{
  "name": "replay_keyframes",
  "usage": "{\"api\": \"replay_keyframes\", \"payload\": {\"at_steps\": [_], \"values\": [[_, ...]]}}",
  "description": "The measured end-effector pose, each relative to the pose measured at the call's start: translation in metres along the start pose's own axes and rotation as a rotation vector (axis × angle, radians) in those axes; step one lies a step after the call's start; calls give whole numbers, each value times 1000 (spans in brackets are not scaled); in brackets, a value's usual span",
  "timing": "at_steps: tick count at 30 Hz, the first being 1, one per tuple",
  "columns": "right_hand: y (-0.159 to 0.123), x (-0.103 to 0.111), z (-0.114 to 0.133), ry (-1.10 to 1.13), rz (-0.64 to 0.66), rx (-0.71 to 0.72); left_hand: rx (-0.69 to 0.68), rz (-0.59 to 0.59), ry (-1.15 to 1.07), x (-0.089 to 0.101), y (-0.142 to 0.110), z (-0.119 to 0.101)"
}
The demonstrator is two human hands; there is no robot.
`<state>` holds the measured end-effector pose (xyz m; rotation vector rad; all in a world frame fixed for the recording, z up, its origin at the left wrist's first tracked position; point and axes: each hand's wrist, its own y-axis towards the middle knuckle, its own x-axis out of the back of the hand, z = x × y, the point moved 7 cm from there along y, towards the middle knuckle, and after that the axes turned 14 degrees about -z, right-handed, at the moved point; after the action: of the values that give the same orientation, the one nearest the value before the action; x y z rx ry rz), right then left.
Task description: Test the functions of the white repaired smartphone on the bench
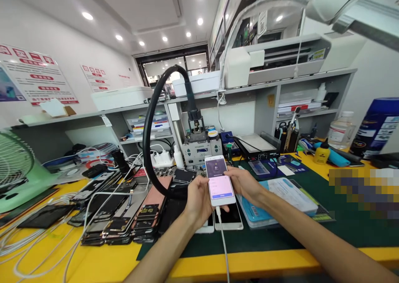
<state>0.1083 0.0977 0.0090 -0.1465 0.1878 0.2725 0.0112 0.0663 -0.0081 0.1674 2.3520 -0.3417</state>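
A white smartphone [220,182] with a lit screen, dark at the top and pale pink below, is held up above the bench. My left hand [199,200] wraps around its left side and back, thumb along the edge. At the right edge, my right hand [246,182] grips too, its thumb over the screen; its other fingers are partly hidden. A white charging cable [222,241] runs from the phone's bottom end down past the bench edge. Beneath lies another white phone [229,222] with a dark screen, and part of a further one shows beside it.
Stacks of phone parts [116,225] and loose white cables crowd the left side. A thick black hose [149,137] arches up beside a grey soldering station [202,150]. Blue-and-white packets [280,200] lie on the green mat [336,233] at right. A green fan [21,171] stands far left.
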Motion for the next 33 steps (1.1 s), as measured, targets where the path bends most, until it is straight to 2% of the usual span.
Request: {"api": "replay_keyframes", "payload": {"at_steps": [12,20,33], "values": [[-5,-2,2,-22,15,-43,-40,-14,69,-4,-5,-5],[-4,1,1,-21,-12,-42,-26,-26,94,2,0,-2],[1,3,1,-6,16,33,-27,-47,92,0,-2,-3]]}}
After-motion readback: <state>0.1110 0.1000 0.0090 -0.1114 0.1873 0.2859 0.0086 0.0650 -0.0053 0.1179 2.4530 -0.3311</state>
